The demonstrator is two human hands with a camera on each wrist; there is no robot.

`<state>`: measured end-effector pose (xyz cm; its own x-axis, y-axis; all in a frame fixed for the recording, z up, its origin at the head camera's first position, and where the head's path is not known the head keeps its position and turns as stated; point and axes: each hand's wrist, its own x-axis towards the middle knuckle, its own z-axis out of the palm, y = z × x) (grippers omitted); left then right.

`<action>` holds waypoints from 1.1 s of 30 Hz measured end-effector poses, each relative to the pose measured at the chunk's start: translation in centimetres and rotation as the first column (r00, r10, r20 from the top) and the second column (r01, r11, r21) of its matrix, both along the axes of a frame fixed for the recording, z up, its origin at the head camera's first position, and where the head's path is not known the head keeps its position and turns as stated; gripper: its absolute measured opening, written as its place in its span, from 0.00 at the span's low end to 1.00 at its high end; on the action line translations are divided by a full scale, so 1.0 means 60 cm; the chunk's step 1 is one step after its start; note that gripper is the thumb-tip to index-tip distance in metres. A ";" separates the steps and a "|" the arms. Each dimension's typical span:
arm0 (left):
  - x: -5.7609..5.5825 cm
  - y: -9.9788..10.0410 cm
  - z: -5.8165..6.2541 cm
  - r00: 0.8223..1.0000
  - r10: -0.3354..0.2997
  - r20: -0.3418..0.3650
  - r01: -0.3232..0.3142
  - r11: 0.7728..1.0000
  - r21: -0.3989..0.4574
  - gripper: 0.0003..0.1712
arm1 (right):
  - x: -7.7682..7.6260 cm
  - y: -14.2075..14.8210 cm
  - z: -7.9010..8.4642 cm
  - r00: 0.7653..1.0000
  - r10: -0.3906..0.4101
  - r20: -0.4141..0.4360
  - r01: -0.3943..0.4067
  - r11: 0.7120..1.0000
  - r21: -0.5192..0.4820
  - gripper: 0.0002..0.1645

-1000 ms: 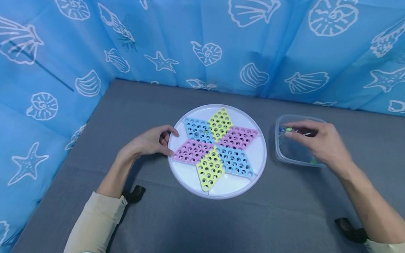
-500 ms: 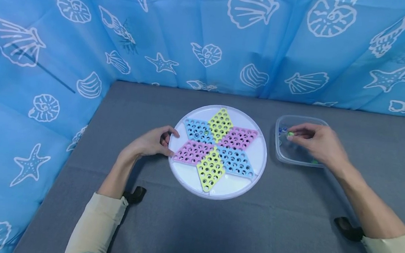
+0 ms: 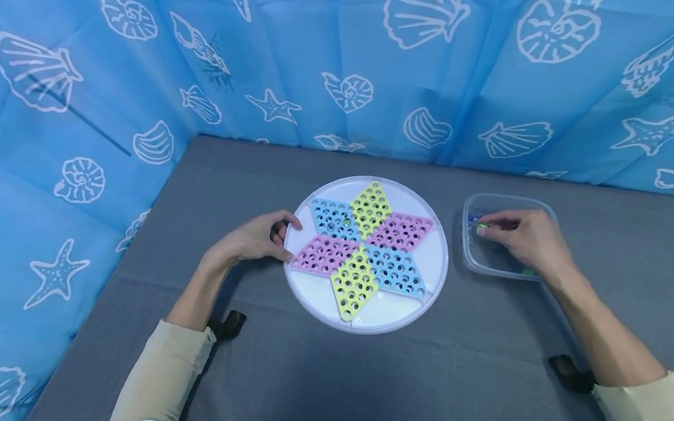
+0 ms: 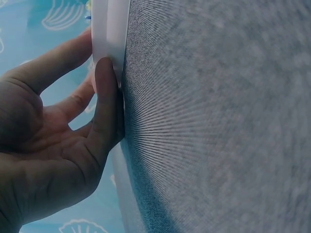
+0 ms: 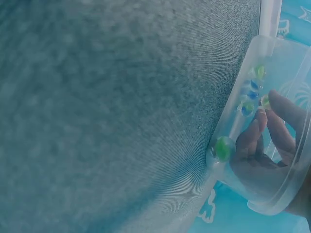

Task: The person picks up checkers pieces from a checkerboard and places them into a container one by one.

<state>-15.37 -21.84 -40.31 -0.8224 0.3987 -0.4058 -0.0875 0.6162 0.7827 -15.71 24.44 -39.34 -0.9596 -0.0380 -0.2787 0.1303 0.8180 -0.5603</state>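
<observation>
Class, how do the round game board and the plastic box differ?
Shape: the game board is round; the plastic box has straighter sides and rounded corners.
Colour: the board is white, blue, pink and yellow; the box is see-through.
Handling: the left hand grips the board's edge; the right hand is inside the box.
Shared: both sit on grey cloth and hold marbles.

Spreads broad in gray cloth (image 3: 395, 384), faintly creased, shadowed toward the near side, with a nearly straight far edge. Bears near the middle a round white board (image 3: 387, 310), patterned in yellow, pink and blue; carries, to the right and apart from it, a clear plastic box (image 3: 489, 260).
</observation>
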 end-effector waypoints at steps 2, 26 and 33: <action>0.000 0.000 -0.002 1.000 0.004 0.000 -0.004 1.000 0.000 0.33 | -0.004 0.001 -0.001 0.999 0.003 0.034 -0.004 1.000 0.010 0.26; 0.001 0.000 -0.004 1.000 0.006 0.002 -0.006 1.000 -0.003 0.33 | -0.021 0.004 -0.007 0.981 -0.026 0.191 0.030 0.999 -0.016 0.31; 0.000 0.001 -0.003 1.000 0.011 0.015 -0.011 1.000 -0.011 0.34 | -0.020 0.005 -0.004 0.983 -0.017 0.185 0.020 1.000 -0.014 0.32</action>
